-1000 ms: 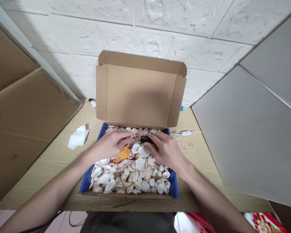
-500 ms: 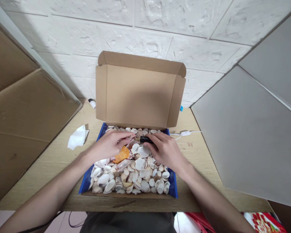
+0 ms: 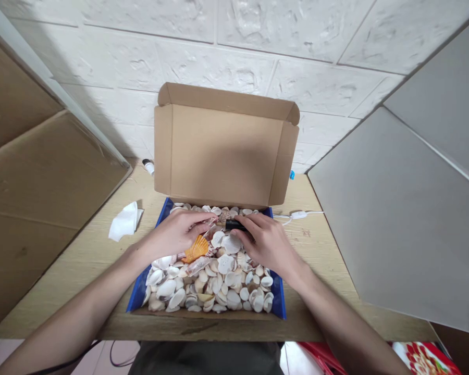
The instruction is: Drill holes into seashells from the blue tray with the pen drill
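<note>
Nothing has moved: right hand (image 3: pixel 268 242) grips the black tube (image 3: pixel 233 225), left hand (image 3: pixel 177 234) pinches its tip.

We have one view only, worn on the head, looking forward and steeply down onto the wooden table (image 3: pixel 82 260). It sits close: both forearms enter from the lower corners of the frame and meet at its centre over the box of seashells (image 3: pixel 214 281). The raised cardboard lid (image 3: pixel 222 151) fills the upper middle, with the white wall (image 3: pixel 258 47) across the top. Straight edges bow outward toward the frame's sides.
</note>
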The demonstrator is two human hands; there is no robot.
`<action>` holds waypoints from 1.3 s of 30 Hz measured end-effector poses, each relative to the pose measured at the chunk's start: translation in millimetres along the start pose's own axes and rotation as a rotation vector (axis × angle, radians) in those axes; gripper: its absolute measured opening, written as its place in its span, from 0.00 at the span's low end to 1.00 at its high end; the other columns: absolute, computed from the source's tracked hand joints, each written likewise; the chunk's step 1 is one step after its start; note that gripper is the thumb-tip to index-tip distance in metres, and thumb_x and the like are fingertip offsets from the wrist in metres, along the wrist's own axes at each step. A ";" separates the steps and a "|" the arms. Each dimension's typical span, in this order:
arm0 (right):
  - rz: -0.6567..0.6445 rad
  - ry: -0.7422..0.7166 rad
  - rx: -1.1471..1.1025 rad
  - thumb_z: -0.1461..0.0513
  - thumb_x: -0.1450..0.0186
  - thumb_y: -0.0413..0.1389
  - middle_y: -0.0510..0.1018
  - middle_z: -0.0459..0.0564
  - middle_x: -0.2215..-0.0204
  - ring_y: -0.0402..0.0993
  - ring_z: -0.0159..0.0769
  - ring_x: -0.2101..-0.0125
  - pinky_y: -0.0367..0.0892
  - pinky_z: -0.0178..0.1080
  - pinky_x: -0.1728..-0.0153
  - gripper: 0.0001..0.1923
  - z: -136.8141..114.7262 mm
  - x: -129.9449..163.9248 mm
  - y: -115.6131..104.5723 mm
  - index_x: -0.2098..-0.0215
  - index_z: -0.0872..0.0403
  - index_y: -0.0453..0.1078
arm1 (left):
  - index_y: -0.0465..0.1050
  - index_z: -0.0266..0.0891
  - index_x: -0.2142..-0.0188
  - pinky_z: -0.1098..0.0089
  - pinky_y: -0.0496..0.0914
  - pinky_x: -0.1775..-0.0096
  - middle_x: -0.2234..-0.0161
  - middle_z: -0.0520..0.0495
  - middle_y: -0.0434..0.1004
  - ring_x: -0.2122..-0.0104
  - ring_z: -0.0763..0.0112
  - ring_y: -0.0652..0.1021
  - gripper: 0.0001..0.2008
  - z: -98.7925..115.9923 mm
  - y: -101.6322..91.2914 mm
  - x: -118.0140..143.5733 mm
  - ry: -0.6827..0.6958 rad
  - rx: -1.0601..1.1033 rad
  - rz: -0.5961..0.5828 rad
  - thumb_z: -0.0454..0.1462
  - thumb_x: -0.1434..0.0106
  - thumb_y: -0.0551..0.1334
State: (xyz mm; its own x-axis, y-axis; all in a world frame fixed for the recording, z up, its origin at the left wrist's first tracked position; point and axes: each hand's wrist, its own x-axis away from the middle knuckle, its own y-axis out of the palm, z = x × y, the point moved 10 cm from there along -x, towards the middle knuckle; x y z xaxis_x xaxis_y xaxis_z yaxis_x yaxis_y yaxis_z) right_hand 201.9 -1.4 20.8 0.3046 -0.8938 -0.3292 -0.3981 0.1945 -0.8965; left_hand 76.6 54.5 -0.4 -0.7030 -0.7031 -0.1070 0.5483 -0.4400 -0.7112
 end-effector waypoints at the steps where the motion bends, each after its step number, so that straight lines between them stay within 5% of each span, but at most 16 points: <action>1: 0.000 -0.001 -0.002 0.57 0.30 0.49 0.79 0.54 0.66 0.75 0.39 0.66 0.68 0.40 0.66 0.15 -0.1 0.0 0.0 0.54 0.57 0.72 | 0.78 0.44 0.52 0.66 0.73 0.59 0.56 0.48 0.82 0.59 0.60 0.82 0.14 0.0 -0.6 0.1 0.001 0.002 0.006 0.39 0.32 0.56; 39: -0.013 0.009 -0.003 0.57 0.30 0.49 0.79 0.55 0.66 0.75 0.39 0.66 0.66 0.39 0.65 0.15 -0.6 -0.9 -0.1 0.54 0.58 0.72 | 0.78 0.44 0.53 0.64 0.73 0.57 0.55 0.47 0.82 0.58 0.59 0.81 0.14 1.2 -1.8 0.1 -0.011 0.028 -0.002 0.39 0.32 0.55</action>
State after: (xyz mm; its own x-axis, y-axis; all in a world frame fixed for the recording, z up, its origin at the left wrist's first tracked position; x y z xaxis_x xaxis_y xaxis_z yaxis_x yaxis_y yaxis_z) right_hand 201.1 -0.8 21.4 0.3023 -0.8997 -0.3150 -0.3972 0.1815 -0.8996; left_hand 76.0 54.6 1.7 -0.6989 -0.7085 -0.0977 0.5596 -0.4566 -0.6916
